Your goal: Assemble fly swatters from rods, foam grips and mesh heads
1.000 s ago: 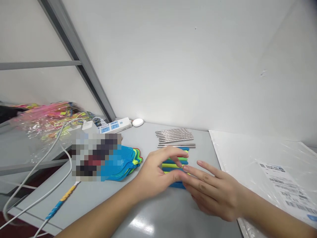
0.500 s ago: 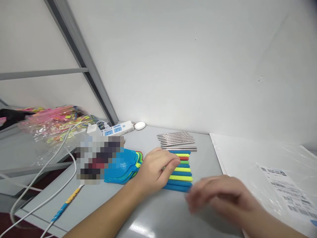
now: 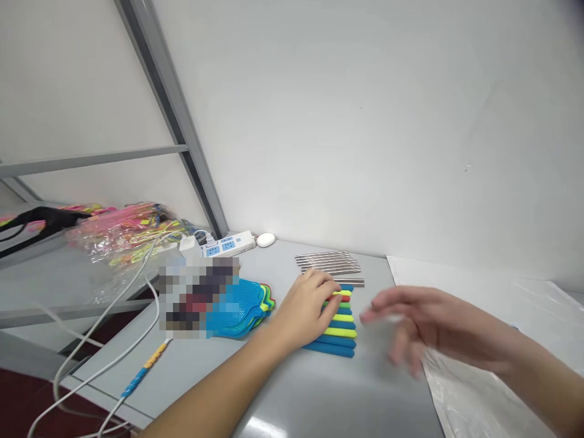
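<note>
Several coloured foam-like tubes (image 3: 340,333) in blue, yellow, green and red lie side by side in a row on the grey table. My left hand (image 3: 312,307) rests over their left part, fingers bent down onto them and thumb apart; its palm side is hidden. To the right of the row, my right hand (image 3: 424,325) hangs in the air with spread fingers and nothing in them, slightly blurred. Behind the tubes lie several thin metal rods (image 3: 328,263). Left of my left hand is a stack of perforated plastic pieces (image 3: 232,310), blue on top, resembling fly swatter heads.
A power strip (image 3: 228,245) and a white oval object (image 3: 266,239) sit near the wall. White cables (image 3: 152,298) run down the left side. Clear bags of colourful items (image 3: 132,234) lie on the left shelf. White plastic packaging (image 3: 460,389) covers the right side.
My right hand has moved right, away from the tubes' ends, and its fingers have spread. My left hand stays over the tubes. The view has shifted a little.
</note>
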The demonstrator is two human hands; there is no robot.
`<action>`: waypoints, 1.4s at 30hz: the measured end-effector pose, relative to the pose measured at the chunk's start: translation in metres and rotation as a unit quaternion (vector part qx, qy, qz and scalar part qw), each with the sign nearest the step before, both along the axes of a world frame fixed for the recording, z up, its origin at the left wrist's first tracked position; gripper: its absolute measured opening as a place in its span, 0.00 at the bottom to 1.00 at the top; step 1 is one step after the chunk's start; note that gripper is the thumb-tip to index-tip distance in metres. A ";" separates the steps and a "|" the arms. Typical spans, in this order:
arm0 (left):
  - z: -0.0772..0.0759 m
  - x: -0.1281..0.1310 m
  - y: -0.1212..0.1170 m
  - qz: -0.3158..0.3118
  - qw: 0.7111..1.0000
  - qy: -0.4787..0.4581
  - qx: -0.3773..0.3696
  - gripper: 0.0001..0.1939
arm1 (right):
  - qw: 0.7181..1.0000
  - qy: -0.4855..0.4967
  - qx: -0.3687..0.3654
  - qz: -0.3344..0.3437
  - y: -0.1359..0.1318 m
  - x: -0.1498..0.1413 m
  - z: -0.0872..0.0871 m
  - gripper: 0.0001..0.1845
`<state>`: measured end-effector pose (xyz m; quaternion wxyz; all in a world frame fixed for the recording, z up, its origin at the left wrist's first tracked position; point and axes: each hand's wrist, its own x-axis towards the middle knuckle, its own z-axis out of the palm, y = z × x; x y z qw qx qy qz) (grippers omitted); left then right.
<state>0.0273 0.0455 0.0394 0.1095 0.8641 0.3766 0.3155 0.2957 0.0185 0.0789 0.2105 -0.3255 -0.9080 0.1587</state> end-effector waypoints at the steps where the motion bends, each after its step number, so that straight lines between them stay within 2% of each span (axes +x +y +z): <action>1: -0.001 0.001 0.000 -0.003 1.000 0.005 -0.002 0.10 | 1.000 -0.011 -0.005 0.017 0.004 0.002 -0.005 0.24; 3: -0.002 0.002 -0.002 -0.007 1.000 0.009 -0.009 0.10 | 0.999 -0.023 0.029 -0.009 0.010 0.004 -0.016 0.22; 6: 0.000 0.001 -0.007 -0.021 0.999 0.007 -0.027 0.12 | 0.985 0.005 0.115 -0.132 0.012 -0.005 -0.035 0.16; 9: 0.003 -0.002 -0.011 -0.075 0.996 0.012 -0.046 0.10 | 0.973 0.025 0.175 -0.147 0.014 -0.020 -0.056 0.15; 12: 0.006 -0.004 -0.016 -0.140 0.988 0.040 -0.057 0.07 | 0.967 -0.058 0.199 -0.148 0.019 -0.026 -0.075 0.25; 15: 0.004 -0.005 -0.022 -0.157 0.984 0.073 -0.047 0.07 | 0.966 -0.139 0.144 -0.162 0.023 -0.025 -0.085 0.35; 18: 0.001 -0.003 -0.026 -0.159 0.982 0.094 -0.042 0.08 | 0.970 -0.169 0.090 -0.147 0.026 -0.023 -0.087 0.37; 21: -0.002 -0.002 -0.026 -0.164 0.980 0.103 -0.046 0.08 | 0.975 -0.164 0.067 -0.134 0.026 -0.022 -0.086 0.37; 31: 0.005 -0.006 -0.025 -0.172 0.975 0.121 -0.071 0.06 | 0.971 -0.173 0.105 -0.131 0.020 -0.028 -0.085 0.29; 35: 0.003 -0.005 -0.028 -0.184 0.969 0.137 -0.094 0.04 | 0.969 -0.173 0.115 -0.135 0.018 -0.029 -0.083 0.27; 38: -0.001 -0.004 -0.028 -0.193 0.968 0.135 -0.088 0.02 | 0.968 -0.163 0.107 -0.160 0.020 -0.029 -0.084 0.30; 42: -0.004 -0.003 -0.028 -0.217 0.965 0.135 -0.059 0.06 | 0.966 -0.163 0.055 -0.195 0.023 -0.026 -0.088 0.37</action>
